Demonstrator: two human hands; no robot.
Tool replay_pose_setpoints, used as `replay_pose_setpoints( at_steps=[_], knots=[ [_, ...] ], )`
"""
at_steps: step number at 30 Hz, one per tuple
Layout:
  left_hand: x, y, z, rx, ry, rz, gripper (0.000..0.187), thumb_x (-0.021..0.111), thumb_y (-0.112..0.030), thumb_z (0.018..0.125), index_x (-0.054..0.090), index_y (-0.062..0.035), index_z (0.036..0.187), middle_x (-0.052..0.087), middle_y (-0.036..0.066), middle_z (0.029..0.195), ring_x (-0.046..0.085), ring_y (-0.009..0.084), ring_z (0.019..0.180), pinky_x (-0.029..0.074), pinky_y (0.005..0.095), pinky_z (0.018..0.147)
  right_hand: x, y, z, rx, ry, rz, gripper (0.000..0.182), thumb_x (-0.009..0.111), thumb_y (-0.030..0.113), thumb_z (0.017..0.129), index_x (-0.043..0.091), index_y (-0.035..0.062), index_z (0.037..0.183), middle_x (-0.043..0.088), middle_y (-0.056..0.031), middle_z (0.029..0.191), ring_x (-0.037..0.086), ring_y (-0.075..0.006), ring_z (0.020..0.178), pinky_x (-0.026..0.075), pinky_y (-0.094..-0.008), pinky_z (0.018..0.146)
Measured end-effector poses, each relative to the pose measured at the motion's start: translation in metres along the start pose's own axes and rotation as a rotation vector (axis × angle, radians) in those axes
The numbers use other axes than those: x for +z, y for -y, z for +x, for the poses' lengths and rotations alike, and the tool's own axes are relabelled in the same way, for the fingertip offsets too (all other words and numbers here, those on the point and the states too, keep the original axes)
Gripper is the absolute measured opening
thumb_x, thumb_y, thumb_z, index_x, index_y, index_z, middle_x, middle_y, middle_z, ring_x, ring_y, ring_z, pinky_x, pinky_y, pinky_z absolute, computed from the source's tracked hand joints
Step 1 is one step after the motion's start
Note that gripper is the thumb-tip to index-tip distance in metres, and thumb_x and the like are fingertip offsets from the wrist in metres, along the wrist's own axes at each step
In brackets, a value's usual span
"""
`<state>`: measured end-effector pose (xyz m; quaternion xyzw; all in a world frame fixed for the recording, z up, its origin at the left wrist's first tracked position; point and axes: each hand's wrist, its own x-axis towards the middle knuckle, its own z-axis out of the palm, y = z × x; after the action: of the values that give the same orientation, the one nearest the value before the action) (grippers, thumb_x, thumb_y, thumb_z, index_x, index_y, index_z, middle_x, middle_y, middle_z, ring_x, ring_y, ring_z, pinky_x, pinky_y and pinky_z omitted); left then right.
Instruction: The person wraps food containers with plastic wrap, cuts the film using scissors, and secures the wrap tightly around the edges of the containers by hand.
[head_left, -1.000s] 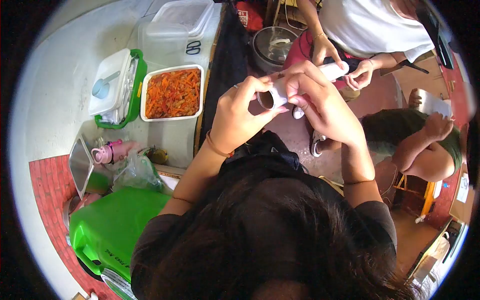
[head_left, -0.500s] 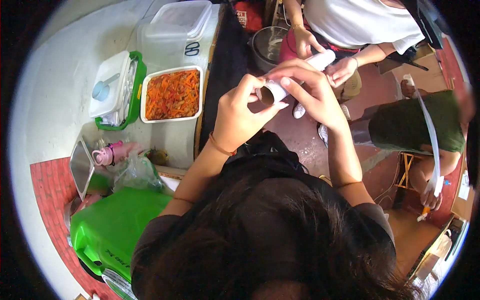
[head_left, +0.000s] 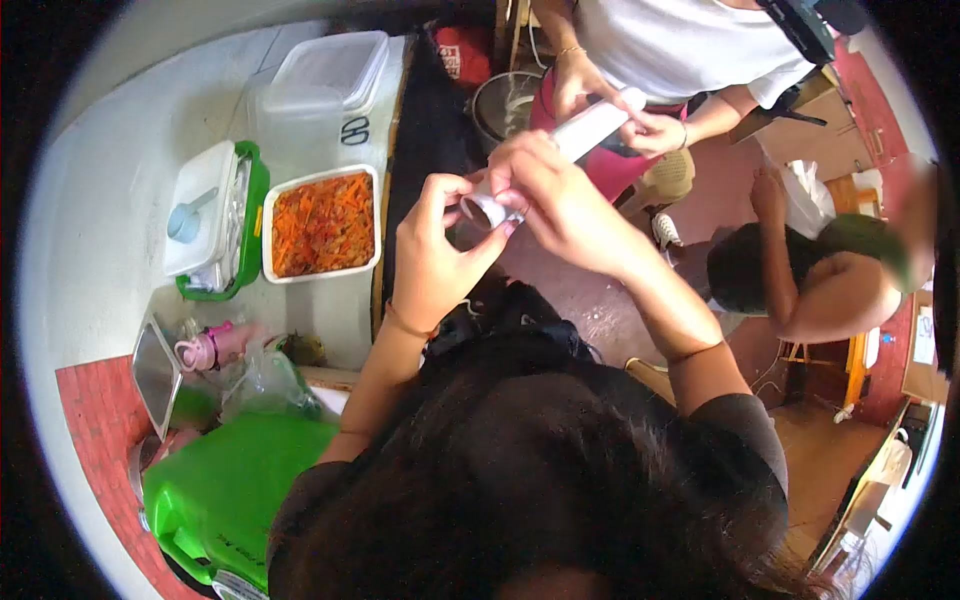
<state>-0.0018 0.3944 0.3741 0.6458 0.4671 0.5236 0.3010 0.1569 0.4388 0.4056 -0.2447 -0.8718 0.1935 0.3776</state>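
Observation:
A long white roll with a hollow brown core (head_left: pixel 480 208) slants away from me in front of my chest. My left hand (head_left: pixel 440 245) holds its near end, thumb below and fingers at the rim. Across the top lies my right hand (head_left: pixel 555 195), its fingertips pinched at the edge of the near end. Those fingers hide the middle of the roll. Its far white part (head_left: pixel 592 130) is between the hands of a person in a white shirt (head_left: pixel 645 130).
On the counter to the left sit a tub of shredded orange food (head_left: pixel 322 225), a green-rimmed container (head_left: pixel 250 225), clear lidded boxes (head_left: pixel 330 70) and a pink bottle (head_left: pixel 215 348). A green jerrycan (head_left: pixel 230 480) is below. Another person (head_left: pixel 840 270) is at the right.
My right hand has come down and closed its fingertips at the roll's near edge. The roll appears lower and further left. The person at the right has bent over, with a white bag near their hand.

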Motion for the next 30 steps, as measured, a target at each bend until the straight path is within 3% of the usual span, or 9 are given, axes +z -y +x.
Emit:
replay_pose_setpoints(
  at_steps=[5,8,12,13,17,20,23,24,30],
  knots=[
    [-0.002,-0.023,0.015,0.327,-0.03,0.361,0.04,0.07,-0.013,0.064,0.054,-0.0027,0.099,0.06,0.012,0.1,0.057,0.0309,0.092,0.044,0.0382,0.081,-0.015,0.001,-0.004,-0.146,-0.167,-0.134,0.013,0.059,0.007,0.072,0.05,0.0042,0.081,0.051,-0.0094,0.08,0.052,-0.0282,0.079,0.04,-0.037,0.074],
    [0.001,-0.029,0.03,0.433,-0.029,0.347,0.036,0.066,-0.009,0.063,0.055,-0.0035,0.097,0.06,0.011,0.101,0.056,0.0302,0.092,0.043,0.0382,0.082,-0.019,0.004,-0.006,-0.152,-0.215,-0.13,0.013,0.061,0.008,0.072,0.052,0.0047,0.081,0.052,-0.0084,0.078,0.053,-0.0273,0.076,0.041,-0.0371,0.072],
    [0.01,-0.041,0.03,0.247,0.108,0.326,0.037,0.064,-0.005,0.063,0.055,-0.0006,0.099,0.059,0.015,0.102,0.058,0.0287,0.094,0.045,0.0356,0.081,-0.009,-0.001,-0.016,-0.128,-0.26,-0.083,0.014,0.061,0.006,0.073,0.052,0.0029,0.083,0.053,-0.0099,0.081,0.053,-0.028,0.076,0.043,-0.0355,0.07],
    [0.01,-0.044,0.03,0.177,0.166,0.336,0.03,0.064,-0.004,0.063,0.058,0.0006,0.093,0.061,0.016,0.094,0.059,0.0286,0.091,0.046,0.0343,0.079,-0.009,-0.002,-0.019,-0.108,-0.255,-0.088,0.014,0.061,0.005,0.073,0.053,0.0034,0.084,0.054,-0.0097,0.082,0.054,-0.0275,0.077,0.044,-0.0353,0.07],
    [0.015,-0.025,0.025,0.291,0.025,0.306,0.014,0.066,-0.006,0.065,0.064,0.0011,0.077,0.064,0.014,0.082,0.06,0.0278,0.088,0.047,0.0343,0.077,-0.007,-0.006,-0.022,-0.138,-0.234,-0.03,0.014,0.062,0.009,0.074,0.055,0.0047,0.085,0.056,-0.008,0.083,0.055,-0.0259,0.079,0.043,-0.0361,0.074],
    [0.017,-0.017,0.022,0.357,0.041,0.352,0.013,0.068,-0.005,0.067,0.065,0.0008,0.077,0.064,0.012,0.083,0.06,0.0266,0.088,0.047,0.0334,0.077,-0.022,-0.012,-0.021,-0.161,-0.178,-0.057,0.015,0.062,0.012,0.074,0.057,0.0062,0.088,0.057,-0.0071,0.086,0.055,-0.0255,0.082,0.041,-0.0375,0.077],
    [0.016,-0.01,0.02,0.43,0.034,0.33,0.011,0.067,-0.004,0.067,0.064,-0.0007,0.078,0.064,0.009,0.083,0.06,0.0256,0.089,0.047,0.0336,0.077,-0.05,-0.038,-0.028,0.029,-0.316,-0.28,0.018,0.061,0.011,0.075,0.057,0.0051,0.091,0.058,-0.0095,0.088,0.054,-0.026,0.085,0.039,-0.0372,0.079],
    [0.014,-0.01,0.019,0.446,0.03,0.344,0.012,0.067,-0.003,0.067,0.064,-0.0008,0.078,0.064,0.009,0.084,0.06,0.0253,0.089,0.047,0.0334,0.078,-0.069,-0.041,-0.031,0.106,-0.245,-0.417,0.017,0.058,0.008,0.075,0.058,0.0018,0.091,0.057,-0.0105,0.085,0.053,-0.0256,0.084,0.037,-0.0356,0.081],
    [0.007,-0.011,0.017,0.545,0.044,0.419,0.017,0.069,-0.002,0.064,0.065,-0.0011,0.081,0.064,0.007,0.088,0.059,0.0248,0.09,0.047,0.0335,0.079,-0.104,-0.08,-0.051,0.286,-0.166,-0.327,0.014,0.057,0.006,0.071,0.059,0.001,0.084,0.059,-0.0119,0.078,0.056,-0.0267,0.077,0.04,-0.0359,0.076]
  ],
)
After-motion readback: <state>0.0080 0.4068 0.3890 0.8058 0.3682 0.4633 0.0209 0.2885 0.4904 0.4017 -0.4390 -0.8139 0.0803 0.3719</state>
